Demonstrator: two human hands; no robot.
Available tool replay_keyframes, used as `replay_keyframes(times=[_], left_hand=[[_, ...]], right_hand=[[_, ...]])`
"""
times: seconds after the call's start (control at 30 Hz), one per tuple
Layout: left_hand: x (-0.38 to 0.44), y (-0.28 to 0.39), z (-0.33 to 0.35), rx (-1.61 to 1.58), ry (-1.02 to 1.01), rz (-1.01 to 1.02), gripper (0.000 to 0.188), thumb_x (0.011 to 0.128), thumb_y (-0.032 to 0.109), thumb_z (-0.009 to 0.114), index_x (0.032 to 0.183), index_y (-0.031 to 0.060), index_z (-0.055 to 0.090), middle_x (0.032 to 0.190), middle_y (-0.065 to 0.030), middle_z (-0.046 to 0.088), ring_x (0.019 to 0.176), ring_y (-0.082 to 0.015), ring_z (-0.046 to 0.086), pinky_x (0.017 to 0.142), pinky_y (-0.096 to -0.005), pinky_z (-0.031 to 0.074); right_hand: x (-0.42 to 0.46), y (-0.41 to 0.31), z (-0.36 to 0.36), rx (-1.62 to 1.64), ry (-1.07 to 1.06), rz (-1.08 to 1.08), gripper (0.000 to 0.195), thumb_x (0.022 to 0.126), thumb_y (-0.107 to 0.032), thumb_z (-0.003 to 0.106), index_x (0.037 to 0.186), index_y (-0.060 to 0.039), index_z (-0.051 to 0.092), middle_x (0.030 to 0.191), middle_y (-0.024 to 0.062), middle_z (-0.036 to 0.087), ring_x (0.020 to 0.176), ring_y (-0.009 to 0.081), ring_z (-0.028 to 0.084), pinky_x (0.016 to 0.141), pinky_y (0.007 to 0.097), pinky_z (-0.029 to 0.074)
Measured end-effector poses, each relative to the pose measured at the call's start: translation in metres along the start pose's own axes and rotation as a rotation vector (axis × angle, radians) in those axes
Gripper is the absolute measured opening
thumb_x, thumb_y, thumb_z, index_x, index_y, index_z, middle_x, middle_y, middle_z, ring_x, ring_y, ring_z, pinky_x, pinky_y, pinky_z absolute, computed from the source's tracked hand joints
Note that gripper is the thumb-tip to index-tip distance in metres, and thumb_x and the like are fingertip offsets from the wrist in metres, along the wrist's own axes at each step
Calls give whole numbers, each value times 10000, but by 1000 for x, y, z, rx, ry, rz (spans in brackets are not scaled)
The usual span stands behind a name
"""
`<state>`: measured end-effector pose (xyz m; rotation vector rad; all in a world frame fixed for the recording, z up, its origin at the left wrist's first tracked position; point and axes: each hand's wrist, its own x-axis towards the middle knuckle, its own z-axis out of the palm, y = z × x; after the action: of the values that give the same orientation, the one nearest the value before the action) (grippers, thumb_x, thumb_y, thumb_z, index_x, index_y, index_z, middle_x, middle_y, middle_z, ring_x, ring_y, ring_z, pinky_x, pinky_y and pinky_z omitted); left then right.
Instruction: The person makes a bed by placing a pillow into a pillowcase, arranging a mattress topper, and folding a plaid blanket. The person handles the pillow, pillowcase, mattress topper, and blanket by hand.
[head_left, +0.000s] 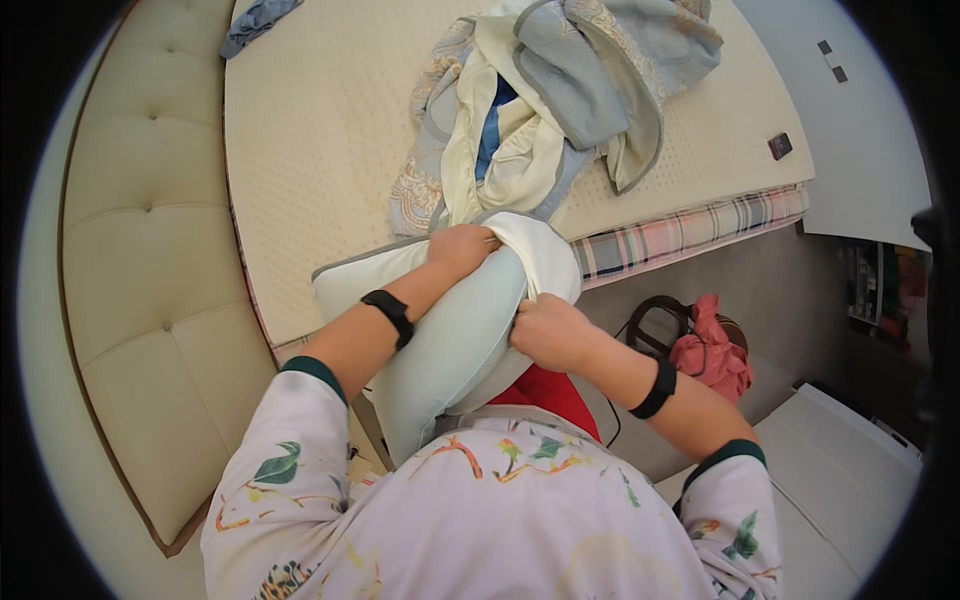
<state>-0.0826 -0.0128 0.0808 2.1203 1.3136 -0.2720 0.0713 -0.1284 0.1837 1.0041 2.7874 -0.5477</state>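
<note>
A pale blue-green pillow (450, 341) leans against my body at the bed's near edge. Its far end sits inside a white pillowcase (547, 251) with grey trim, while the near part is bare. My left hand (463, 251) grips the case's opening edge on top of the pillow. To its right, my right hand (553, 331) pinches the edge of the case beside the pillow's seam. The fingertips of both hands are partly hidden by the fabric.
A bare cream mattress (322, 150) lies ahead, bearing crumpled grey-blue patterned bedding (577, 90) and a small dark box (780, 146). The tufted headboard (150, 255) rises at left. On the right are a dark stool (656, 319) with a pink cloth (712, 352) and a white cabinet (832, 450).
</note>
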Motion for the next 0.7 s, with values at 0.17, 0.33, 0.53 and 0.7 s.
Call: replay_keyframes(times=[0.17, 0.33, 0.53, 0.7], left_hand=[[22, 12, 36, -97, 179, -203, 267, 838, 324, 530, 812, 126, 708, 846, -128, 686, 795, -319, 663, 646, -431, 509], [59, -4, 81, -324, 389, -397, 266, 844, 268, 511, 788, 83, 694, 809, -144, 681, 752, -334, 665, 594, -427, 504], [72, -2, 91, -370, 413, -453, 266, 855, 269, 510, 792, 84, 690, 821, -152, 679, 735, -342, 660, 598, -427, 507], [70, -6, 88, -360, 431, -515, 253, 854, 248, 516, 773, 96, 701, 823, -149, 684, 750, -332, 668, 599, -430, 509]], right_hand=[[20, -29, -11, 48, -41, 13, 88, 664, -131, 644, 580, -149, 663, 643, 17, 642, 690, 190, 636, 575, 307, 481], [36, -54, -23, 75, -122, -68, 36, 632, -139, 662, 596, -141, 667, 645, 11, 639, 695, 189, 628, 587, 303, 472], [18, -54, -32, 200, -201, 67, 322, 693, -411, 709, 647, -94, 670, 688, 23, 633, 772, 202, 594, 620, 302, 455], [8, -68, -26, 236, -149, 123, 430, 701, -498, 683, 643, -73, 662, 709, 53, 630, 794, 207, 574, 633, 331, 458]])
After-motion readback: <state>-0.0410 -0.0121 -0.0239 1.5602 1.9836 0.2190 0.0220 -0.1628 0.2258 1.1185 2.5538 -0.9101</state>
